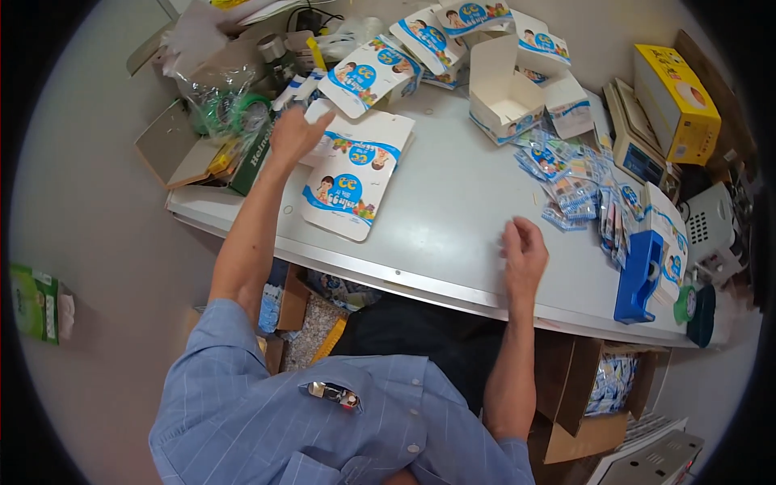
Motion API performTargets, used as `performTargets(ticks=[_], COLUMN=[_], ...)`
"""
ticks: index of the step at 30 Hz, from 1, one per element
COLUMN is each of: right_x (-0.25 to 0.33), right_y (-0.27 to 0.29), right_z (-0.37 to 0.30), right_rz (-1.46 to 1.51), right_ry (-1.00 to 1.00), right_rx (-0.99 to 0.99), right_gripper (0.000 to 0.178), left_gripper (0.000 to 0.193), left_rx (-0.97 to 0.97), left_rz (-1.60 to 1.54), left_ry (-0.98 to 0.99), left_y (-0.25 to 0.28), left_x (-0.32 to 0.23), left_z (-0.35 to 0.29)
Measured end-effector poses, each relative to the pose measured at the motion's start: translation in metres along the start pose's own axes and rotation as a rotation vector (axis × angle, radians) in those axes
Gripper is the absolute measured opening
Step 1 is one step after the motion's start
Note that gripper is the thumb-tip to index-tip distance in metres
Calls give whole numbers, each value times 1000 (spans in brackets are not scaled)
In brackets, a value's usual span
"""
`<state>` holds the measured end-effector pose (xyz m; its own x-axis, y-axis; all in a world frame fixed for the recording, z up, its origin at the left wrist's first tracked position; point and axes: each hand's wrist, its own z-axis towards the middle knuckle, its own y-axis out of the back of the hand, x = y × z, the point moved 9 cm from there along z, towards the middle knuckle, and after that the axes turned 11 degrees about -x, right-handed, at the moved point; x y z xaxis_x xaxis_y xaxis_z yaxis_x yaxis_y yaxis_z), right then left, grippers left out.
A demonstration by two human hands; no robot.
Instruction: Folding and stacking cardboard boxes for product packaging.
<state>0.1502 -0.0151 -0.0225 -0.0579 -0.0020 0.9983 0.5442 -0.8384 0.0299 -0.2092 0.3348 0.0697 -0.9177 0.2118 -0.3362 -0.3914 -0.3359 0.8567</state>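
My left hand [297, 137] reaches over the far left of the table, its thumb spread from the fingers and nothing seen in it. Right beside it lies a small stack of flat printed cartons [339, 184], white with blue bands and pictures. My right hand [525, 252] hovers at the table's front edge, right of the middle, empty, with fingers loosely bent and apart. Farther back stands an open carton [508, 107] with its lid flap up. Several made-up cartons [372, 74] lean together along the back. Small printed sachets [570, 174] are heaped on the right.
A blue tape dispenser [637, 279] stands at the right edge, near a scale [638, 153] and a yellow box [677, 103]. A green box [255, 158] and plastic-wrapped tape rolls [242, 113] crowd the left. Below the table is a cardboard box [570, 388] holding sachets.
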Motion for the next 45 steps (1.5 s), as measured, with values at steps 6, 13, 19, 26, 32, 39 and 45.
performTargets(ticks=[6,13,19,26,32,39,45], right_x=[12,26,62,116,165,130,57], right_y=[-172,-252,-224,-151,-78,-19,2], right_z=[-4,-27,-53,-31,-16,-31,-32], right_rz=[-152,-601,-596,422,483,470,21], right_ry=[-76,36,178,-153,141,315,19], right_rx=[323,538,375,140,56,48,-198], right_gripper=[54,71,89,71,89,110,94], left_gripper=[85,79,86,72,65,63,83], left_rx=[207,89,-342,-607,-582,328,388], left_rz=[-84,-64,-329,-1114,-1320,-1618,-1478], left_ry=[284,276,311,-17,-120,-336,-234], left_y=[-58,-48,16,139,113,56,-21], left_x=[38,34,28,-66,-146,-237,-212], left_z=[3,6,-47,-125,-145,-194,-209])
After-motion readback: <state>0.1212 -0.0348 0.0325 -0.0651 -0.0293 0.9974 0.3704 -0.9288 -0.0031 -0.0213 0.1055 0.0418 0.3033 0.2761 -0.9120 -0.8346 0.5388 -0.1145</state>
